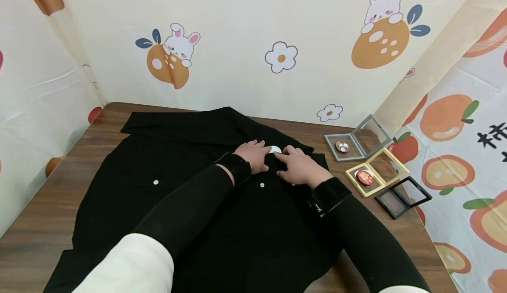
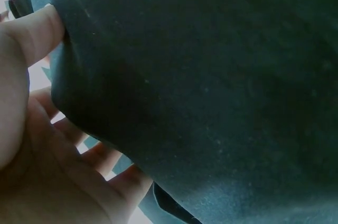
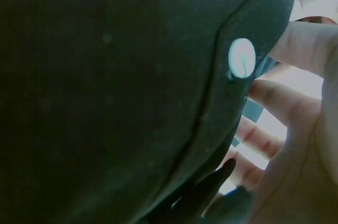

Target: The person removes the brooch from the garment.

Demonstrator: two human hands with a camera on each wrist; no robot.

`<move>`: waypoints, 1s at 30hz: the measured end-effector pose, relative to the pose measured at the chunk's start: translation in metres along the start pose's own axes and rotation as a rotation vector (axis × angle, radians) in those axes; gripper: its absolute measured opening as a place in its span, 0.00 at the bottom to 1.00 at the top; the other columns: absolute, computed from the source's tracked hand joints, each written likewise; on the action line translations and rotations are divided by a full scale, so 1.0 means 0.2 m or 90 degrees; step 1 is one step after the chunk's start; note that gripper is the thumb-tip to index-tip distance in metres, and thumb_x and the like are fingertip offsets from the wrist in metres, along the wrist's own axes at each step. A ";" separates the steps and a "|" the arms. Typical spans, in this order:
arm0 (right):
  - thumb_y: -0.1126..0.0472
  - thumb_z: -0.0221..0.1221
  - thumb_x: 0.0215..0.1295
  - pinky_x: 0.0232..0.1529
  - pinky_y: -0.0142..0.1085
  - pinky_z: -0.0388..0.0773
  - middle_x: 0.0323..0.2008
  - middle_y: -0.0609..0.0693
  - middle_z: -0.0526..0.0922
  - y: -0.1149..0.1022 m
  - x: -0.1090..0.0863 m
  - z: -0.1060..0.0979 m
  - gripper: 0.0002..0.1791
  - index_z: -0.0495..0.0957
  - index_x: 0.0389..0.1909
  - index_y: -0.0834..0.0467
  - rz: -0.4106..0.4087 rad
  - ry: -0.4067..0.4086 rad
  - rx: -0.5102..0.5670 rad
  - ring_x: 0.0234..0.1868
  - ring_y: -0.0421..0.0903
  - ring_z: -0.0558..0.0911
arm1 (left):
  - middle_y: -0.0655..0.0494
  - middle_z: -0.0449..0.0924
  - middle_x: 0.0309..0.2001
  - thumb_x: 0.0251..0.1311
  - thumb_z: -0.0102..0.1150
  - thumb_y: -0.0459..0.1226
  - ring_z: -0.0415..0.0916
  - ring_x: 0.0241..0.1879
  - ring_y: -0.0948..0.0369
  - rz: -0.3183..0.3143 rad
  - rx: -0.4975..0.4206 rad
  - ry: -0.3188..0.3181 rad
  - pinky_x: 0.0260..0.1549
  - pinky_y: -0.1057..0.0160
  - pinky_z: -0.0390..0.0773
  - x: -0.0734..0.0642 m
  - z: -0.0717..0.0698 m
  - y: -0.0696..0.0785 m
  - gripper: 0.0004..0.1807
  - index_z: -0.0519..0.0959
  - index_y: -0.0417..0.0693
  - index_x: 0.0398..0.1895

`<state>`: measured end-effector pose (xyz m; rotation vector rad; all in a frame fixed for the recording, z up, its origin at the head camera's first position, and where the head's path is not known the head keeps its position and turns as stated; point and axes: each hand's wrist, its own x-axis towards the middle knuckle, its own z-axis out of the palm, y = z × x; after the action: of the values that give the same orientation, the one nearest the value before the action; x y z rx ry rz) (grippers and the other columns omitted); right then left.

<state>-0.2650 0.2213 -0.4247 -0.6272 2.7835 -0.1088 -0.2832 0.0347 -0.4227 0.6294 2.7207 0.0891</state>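
A black shirt (image 1: 130,165) with small white buttons lies spread over the table, one sleeve laid across its top. My left hand (image 1: 253,155) pinches the cloth near the collar; in the left wrist view its thumb (image 2: 39,34) presses on top while the fingers go under the edge. Opposite it, my right hand (image 1: 300,167) grips the other edge between thumb and fingers, close beside a white button (image 3: 242,58). Between both hands shows a small white patch (image 1: 275,149) at the neck. Another button (image 1: 262,185) sits just below the hands.
At the right of the wooden table (image 1: 23,222) three small hinged cases stand with lids raised: a grey case (image 1: 336,151) and a yellow case (image 1: 379,183), each with a round ornament inside, and a black case (image 1: 390,204). A printed cloth backdrop (image 1: 237,82) rises behind.
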 end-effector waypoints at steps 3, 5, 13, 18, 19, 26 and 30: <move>0.48 0.60 0.75 0.50 0.47 0.71 0.63 0.53 0.68 0.00 0.00 0.00 0.37 0.61 0.80 0.49 0.000 0.001 -0.001 0.53 0.52 0.68 | 0.53 0.50 0.82 0.74 0.56 0.54 0.47 0.80 0.51 0.000 -0.001 -0.002 0.75 0.49 0.53 -0.01 0.00 0.00 0.39 0.55 0.59 0.83; 0.47 0.60 0.75 0.49 0.47 0.71 0.63 0.53 0.68 -0.01 -0.01 0.00 0.37 0.60 0.80 0.49 0.001 -0.002 -0.005 0.53 0.52 0.68 | 0.53 0.50 0.82 0.75 0.56 0.54 0.47 0.80 0.50 0.002 -0.001 -0.004 0.75 0.49 0.53 -0.01 0.00 0.00 0.39 0.55 0.59 0.83; 0.47 0.60 0.75 0.51 0.47 0.71 0.64 0.54 0.67 -0.02 0.00 -0.01 0.38 0.60 0.80 0.50 0.004 -0.015 -0.014 0.54 0.52 0.68 | 0.52 0.53 0.81 0.73 0.58 0.54 0.50 0.79 0.50 0.003 0.018 0.010 0.74 0.48 0.56 -0.03 -0.02 0.01 0.39 0.57 0.58 0.83; 0.47 0.61 0.74 0.56 0.49 0.71 0.67 0.55 0.66 -0.01 0.00 -0.03 0.38 0.60 0.80 0.52 0.006 -0.035 -0.008 0.58 0.54 0.68 | 0.53 0.50 0.82 0.73 0.58 0.55 0.48 0.80 0.50 0.003 0.013 -0.007 0.75 0.49 0.55 0.00 -0.01 0.00 0.40 0.55 0.59 0.83; 0.47 0.61 0.75 0.56 0.49 0.71 0.68 0.55 0.66 -0.01 0.00 -0.03 0.38 0.60 0.80 0.52 0.004 -0.038 -0.007 0.58 0.54 0.68 | 0.53 0.50 0.82 0.73 0.58 0.55 0.47 0.80 0.50 0.002 0.011 -0.009 0.75 0.49 0.54 0.01 -0.01 0.00 0.41 0.55 0.59 0.83; 0.46 0.60 0.75 0.56 0.49 0.71 0.68 0.55 0.66 0.00 0.00 -0.03 0.38 0.59 0.81 0.51 -0.003 -0.032 -0.010 0.60 0.54 0.69 | 0.53 0.50 0.82 0.72 0.59 0.55 0.47 0.80 0.50 0.000 0.004 -0.007 0.75 0.48 0.54 0.05 0.01 -0.02 0.41 0.55 0.60 0.83; 0.46 0.61 0.75 0.55 0.48 0.72 0.68 0.55 0.66 0.00 0.00 -0.04 0.38 0.60 0.80 0.51 -0.009 -0.035 -0.011 0.58 0.53 0.69 | 0.53 0.49 0.82 0.72 0.59 0.55 0.47 0.80 0.50 0.000 0.003 -0.013 0.75 0.48 0.54 0.05 0.02 -0.02 0.41 0.55 0.60 0.83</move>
<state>-0.2664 0.2213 -0.4170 -0.6434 2.7305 -0.0703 -0.2925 0.0363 -0.4304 0.6270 2.7025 0.0768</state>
